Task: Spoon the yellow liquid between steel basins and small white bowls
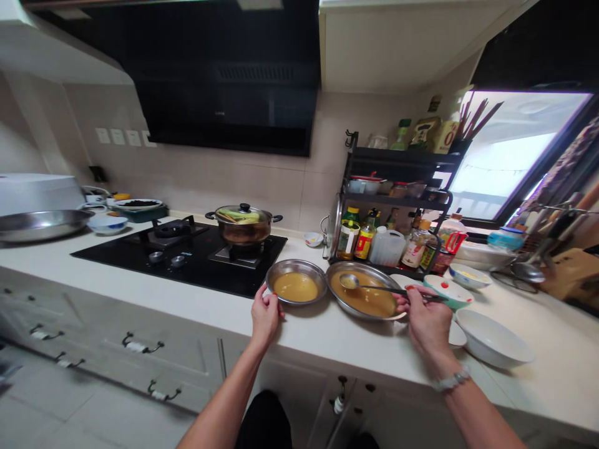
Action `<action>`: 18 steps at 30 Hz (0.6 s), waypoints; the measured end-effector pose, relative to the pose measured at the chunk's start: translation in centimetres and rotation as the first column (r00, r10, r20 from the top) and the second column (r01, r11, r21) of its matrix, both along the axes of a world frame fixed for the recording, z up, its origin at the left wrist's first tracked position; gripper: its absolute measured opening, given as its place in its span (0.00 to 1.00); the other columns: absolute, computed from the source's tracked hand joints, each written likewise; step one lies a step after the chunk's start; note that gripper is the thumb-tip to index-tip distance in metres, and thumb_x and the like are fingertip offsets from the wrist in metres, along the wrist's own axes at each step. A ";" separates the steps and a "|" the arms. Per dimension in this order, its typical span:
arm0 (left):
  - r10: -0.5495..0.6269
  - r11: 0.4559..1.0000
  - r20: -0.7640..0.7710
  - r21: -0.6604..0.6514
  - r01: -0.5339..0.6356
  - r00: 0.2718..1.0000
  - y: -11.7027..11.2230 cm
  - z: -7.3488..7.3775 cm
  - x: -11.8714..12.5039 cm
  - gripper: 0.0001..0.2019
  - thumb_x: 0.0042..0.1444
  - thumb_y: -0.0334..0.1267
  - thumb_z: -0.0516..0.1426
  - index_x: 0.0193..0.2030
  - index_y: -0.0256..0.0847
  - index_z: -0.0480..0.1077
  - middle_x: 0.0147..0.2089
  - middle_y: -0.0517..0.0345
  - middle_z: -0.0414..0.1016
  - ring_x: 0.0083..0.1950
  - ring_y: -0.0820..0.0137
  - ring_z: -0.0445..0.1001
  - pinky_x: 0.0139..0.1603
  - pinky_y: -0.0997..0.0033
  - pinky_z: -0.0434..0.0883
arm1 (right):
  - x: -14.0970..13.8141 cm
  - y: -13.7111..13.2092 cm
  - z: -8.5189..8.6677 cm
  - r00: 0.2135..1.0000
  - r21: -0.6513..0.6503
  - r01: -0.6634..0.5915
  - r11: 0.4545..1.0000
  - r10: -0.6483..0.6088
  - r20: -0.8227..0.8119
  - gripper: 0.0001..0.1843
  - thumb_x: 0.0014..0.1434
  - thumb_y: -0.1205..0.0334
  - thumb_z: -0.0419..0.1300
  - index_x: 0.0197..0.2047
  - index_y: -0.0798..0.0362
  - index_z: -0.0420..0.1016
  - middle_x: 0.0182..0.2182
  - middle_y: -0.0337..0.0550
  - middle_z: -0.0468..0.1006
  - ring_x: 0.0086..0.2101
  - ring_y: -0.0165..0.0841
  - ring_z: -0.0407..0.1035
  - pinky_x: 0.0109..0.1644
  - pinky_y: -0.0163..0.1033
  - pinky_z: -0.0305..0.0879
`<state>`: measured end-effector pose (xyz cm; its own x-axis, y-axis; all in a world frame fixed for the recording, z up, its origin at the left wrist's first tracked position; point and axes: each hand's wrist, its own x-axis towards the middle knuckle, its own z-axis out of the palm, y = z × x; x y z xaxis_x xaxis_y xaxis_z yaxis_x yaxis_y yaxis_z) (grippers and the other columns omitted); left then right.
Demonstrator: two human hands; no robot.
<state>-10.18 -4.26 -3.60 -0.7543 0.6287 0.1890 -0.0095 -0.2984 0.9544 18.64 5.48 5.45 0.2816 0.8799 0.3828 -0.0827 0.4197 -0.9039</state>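
Observation:
Two shallow steel pans stand side by side on the white counter, both holding yellow-brown liquid. My left hand (264, 313) grips the near rim of the smaller left pan (296, 284). My right hand (427, 321) is closed on the handle of a metal ladle (374, 287), whose bowl rests over the far left part of the bigger right pan (364, 295). The ladle bowl holds some of the same liquid.
A black hob (187, 255) to the left carries a lidded pot (243, 226). A black rack (393, 206) of bottles and jars stands behind the pans. White bowls (493, 340) sit at the right, a large steel basin (40, 224) at far left.

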 end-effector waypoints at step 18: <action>0.001 1.000 0.012 0.022 -0.001 1.000 0.2 -0.3 0.0 0.28 0.54 0.41 0.54 0.60 0.32 0.57 0.19 0.69 0.65 0.16 0.75 0.66 0.18 0.77 0.66 | -6.9 -1.7 0.4 0.977 0.135 -0.206 0.969 0.195 0.092 0.19 0.51 0.47 0.63 0.35 0.55 0.69 0.18 0.38 0.74 0.16 0.30 0.68 0.18 0.34 0.67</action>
<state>-10.22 -4.04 -3.86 -0.7575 0.6235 0.1935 -0.0207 -0.3193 0.9474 11.73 3.75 5.80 0.0697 0.8499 0.5224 -0.1104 0.5270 -0.8427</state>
